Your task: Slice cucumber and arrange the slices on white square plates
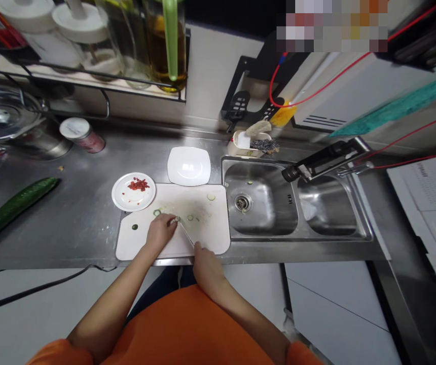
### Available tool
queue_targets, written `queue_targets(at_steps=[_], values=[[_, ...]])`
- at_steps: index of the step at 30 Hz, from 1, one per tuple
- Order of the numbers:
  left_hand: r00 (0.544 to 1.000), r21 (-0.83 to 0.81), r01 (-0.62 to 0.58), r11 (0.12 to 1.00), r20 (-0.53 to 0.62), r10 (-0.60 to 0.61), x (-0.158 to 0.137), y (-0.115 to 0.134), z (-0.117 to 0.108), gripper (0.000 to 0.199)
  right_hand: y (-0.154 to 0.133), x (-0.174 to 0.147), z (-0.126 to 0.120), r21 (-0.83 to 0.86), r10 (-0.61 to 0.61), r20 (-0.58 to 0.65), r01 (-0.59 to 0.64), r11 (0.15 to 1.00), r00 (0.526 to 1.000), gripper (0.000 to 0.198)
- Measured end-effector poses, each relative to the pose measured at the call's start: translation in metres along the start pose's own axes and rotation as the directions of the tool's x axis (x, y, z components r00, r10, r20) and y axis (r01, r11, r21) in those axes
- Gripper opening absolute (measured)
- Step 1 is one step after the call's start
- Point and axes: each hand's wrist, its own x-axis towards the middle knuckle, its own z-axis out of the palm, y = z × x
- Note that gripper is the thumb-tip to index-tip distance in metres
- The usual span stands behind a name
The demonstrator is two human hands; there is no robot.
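Note:
A white cutting board (218, 238) lies at the counter's front edge. My right hand (206, 261) is closed round the handle of a knife (186, 233), its blade slanting up and left across the board. The fingers of my left hand (160, 232) are pinched at a small cucumber piece (178, 219) by the blade's tip; they hide most of it. Thin cucumber slices (190, 218) lie beside the blade, another slice (211, 197) near the board's far right corner. A dark green cucumber end (135, 227) rests to the left of my left hand.
A white plate (118, 195) with chopped red pieces overlaps the board's far left corner. Behind the board stands a white square dish (188, 175). A whole cucumber (16, 209) lies at far left. To the right is a steel double sink (263, 230) with a faucet (317, 162).

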Motion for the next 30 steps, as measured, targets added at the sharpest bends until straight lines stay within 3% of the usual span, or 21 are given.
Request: queue_targets(at_steps=[6, 10, 14, 26, 30], values=[[1.000, 0.001, 0.010, 1.000, 0.016, -0.010, 0.001, 0.002, -0.002, 0.019, -0.009, 0.001, -0.011, 0.038, 0.049, 0.076, -0.052, 0.998, 0.996, 0.037], [0.998, -0.007, 0.054, 0.999, 0.033, -0.054, 0.003, 0.006, -0.004, 0.018, -0.011, 0.001, -0.011, 0.050, 0.019, 0.067, -0.022, 0.999, 0.998, 0.038], [0.993, -0.020, 0.105, 0.994, 0.056, -0.104, 0.005, 0.011, -0.008, 0.016, -0.005, -0.003, -0.005, 0.033, -0.009, 0.029, 0.008, 0.999, 1.000, 0.037], [0.977, -0.026, 0.186, 0.982, 0.115, -0.182, 0.008, 0.019, -0.012, 0.016, 0.012, -0.009, -0.001, 0.044, 0.050, 0.085, -0.054, 0.998, 0.995, 0.038], [0.959, -0.083, 0.275, 0.958, 0.099, -0.267, 0.006, 0.013, -0.022, 0.018, 0.016, -0.008, 0.002, 0.053, 0.051, 0.094, -0.056, 0.997, 0.994, 0.037]])
